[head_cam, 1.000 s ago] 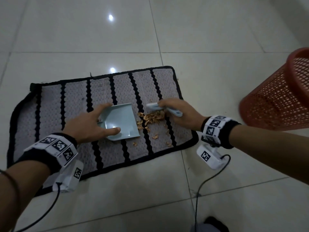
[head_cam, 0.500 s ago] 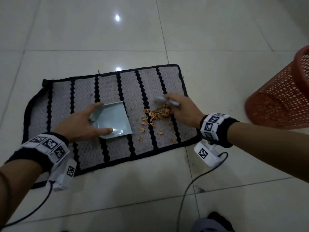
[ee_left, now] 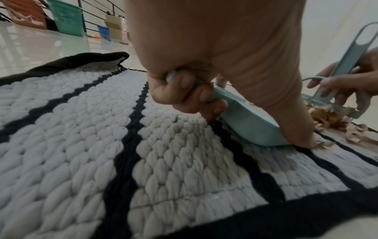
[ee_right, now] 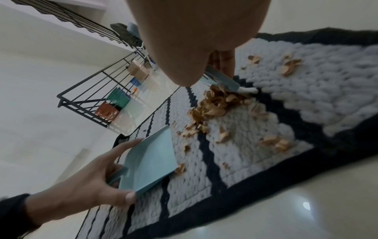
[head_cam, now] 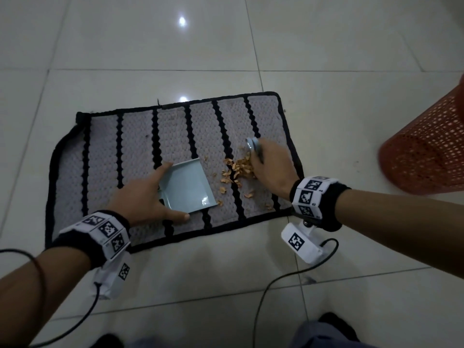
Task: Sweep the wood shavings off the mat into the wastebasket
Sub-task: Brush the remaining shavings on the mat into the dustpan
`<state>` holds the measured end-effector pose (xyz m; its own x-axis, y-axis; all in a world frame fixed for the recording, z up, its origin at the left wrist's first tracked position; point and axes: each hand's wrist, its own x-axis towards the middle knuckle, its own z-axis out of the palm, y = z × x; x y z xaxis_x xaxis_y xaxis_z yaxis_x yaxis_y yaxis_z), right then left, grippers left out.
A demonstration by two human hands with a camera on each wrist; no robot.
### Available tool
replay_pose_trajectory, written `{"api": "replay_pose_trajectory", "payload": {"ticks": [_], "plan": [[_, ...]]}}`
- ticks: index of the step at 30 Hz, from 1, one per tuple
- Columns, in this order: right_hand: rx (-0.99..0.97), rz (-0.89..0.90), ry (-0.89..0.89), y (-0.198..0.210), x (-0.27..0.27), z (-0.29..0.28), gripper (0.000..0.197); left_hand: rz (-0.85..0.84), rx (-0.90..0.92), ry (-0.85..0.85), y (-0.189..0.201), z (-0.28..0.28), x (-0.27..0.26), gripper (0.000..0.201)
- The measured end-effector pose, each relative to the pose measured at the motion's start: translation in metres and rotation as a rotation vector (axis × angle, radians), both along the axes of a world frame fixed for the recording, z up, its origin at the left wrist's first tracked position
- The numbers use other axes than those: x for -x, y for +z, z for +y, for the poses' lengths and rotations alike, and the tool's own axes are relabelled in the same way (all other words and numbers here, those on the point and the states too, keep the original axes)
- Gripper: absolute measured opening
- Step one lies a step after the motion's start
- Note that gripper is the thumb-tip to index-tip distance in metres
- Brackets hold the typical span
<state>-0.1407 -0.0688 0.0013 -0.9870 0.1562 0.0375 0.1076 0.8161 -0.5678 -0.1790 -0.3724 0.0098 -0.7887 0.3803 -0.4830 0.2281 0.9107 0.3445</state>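
A grey mat (head_cam: 140,151) with black stripes lies on the tiled floor. Tan wood shavings (head_cam: 238,168) (ee_right: 216,103) are heaped near its right end, with several strays toward the near edge. My left hand (head_cam: 148,197) grips the handle of a pale blue dustpan (head_cam: 187,185) (ee_left: 245,119) (ee_right: 151,161) resting flat on the mat, its mouth facing the pile. My right hand (head_cam: 270,164) holds a small pale blue brush (head_cam: 252,144) (ee_left: 343,63), its bristles (ee_right: 248,90) down at the pile's far side. The red mesh wastebasket (head_cam: 431,149) stands on the floor at the right.
Shiny tiles (head_cam: 326,46) surround the mat. Cables (head_cam: 276,280) trail from both wrist cameras across the floor near my feet. A black railing (ee_right: 98,90) with boxes and coloured bins behind it stands far off.
My right hand lifted the brush back to the far right side of the pile. The dustpan slid slightly right toward the shavings. The head view shifted left, pushing the wastebasket toward the frame edge.
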Motion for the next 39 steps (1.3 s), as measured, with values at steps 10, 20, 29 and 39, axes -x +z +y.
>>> {"api": "replay_pose_trajectory", "payload": {"ticks": [10, 20, 29, 39], "plan": [[0.088, -0.016, 0.091, 0.001, -0.004, -0.056, 0.013, 0.068, 0.068, -0.029, 0.0, 0.004, -0.004, 0.128], [0.12, -0.034, 0.23, 0.013, -0.007, -0.112, 0.021, 0.119, 0.043, -0.055, -0.002, 0.003, -0.006, 0.121], [0.195, -0.023, 0.242, 0.045, 0.004, -0.064, 0.019, 0.089, 0.049, -0.052, -0.009, -0.001, -0.002, 0.124], [0.13, -0.29, 0.475, 0.07, 0.016, 0.002, 0.01, 0.031, 0.036, -0.022, -0.013, -0.005, 0.005, 0.129]]}}
